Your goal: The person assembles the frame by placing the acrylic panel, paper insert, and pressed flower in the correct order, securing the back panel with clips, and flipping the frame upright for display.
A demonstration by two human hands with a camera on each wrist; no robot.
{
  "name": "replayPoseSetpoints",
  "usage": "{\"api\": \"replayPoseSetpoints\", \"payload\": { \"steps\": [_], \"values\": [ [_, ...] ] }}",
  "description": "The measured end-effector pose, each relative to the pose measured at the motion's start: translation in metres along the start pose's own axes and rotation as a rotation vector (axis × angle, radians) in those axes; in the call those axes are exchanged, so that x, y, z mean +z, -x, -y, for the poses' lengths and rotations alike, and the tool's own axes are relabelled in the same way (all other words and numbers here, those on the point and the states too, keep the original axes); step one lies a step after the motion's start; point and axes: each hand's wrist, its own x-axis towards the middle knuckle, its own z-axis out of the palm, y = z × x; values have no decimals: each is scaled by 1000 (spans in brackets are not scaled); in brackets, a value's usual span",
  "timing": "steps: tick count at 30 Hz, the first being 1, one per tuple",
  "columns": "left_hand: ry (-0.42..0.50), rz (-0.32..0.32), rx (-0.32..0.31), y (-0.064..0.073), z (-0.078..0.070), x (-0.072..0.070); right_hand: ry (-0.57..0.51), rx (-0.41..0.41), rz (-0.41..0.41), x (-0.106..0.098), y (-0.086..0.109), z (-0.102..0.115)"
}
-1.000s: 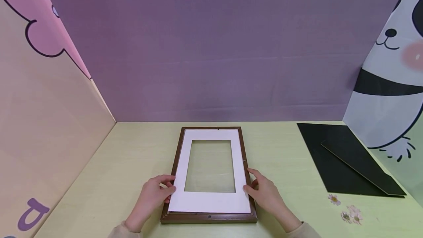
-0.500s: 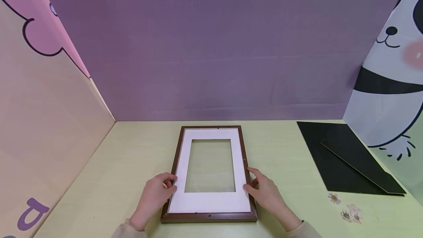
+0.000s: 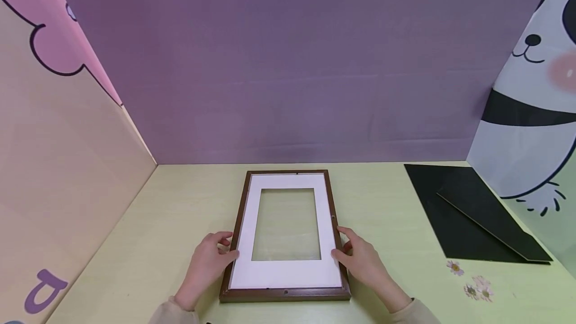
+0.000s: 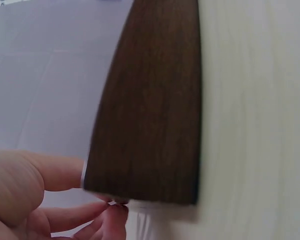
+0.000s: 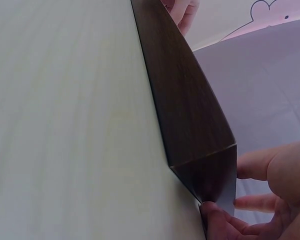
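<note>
A dark brown wooden picture frame (image 3: 261, 295) lies flat on the pale table in the head view. Inside it sits a white mat board (image 3: 288, 275), whose rectangular opening shows the table's colour. My left hand (image 3: 204, 263) pinches the frame's left side, thumb tip at the mat's edge and index finger against the outer wood. Across from it, my right hand (image 3: 363, 262) holds the right side in the same way, thumb over the mat's edge. Both wrist views show fingers at a corner of the frame's brown side; the other fingertips are partly hidden by it.
Two black backing boards (image 3: 432, 214) lie overlapped at the table's right. Just in front are several small dried flowers (image 3: 483, 291), pink and white. A purple wall (image 3: 288, 64) rises behind the table, with printed panels on both sides.
The mat's near left corner, earlier overlapping the frame, now sits inside it. My left index finger has slid outward off the mat's edge. The right hand stays in place.
</note>
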Motion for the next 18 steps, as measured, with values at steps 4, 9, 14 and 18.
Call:
{"api": "replayPoseSetpoints", "payload": {
  "steps": [4, 9, 14, 18],
  "values": [
    [50, 38, -30, -3, 3, 0, -9, 5, 4, -1, 0, 0],
    [107, 60, -81, -4, 4, -1, -29, 12, 13, -3, 0, 0],
    [159, 74, -120, -2, 5, -1, -53, 22, 27, -4, 1, 0],
    [148, 79, -99, -3, 7, -2, -62, 26, 30, -6, 2, -1]
  ]
}}
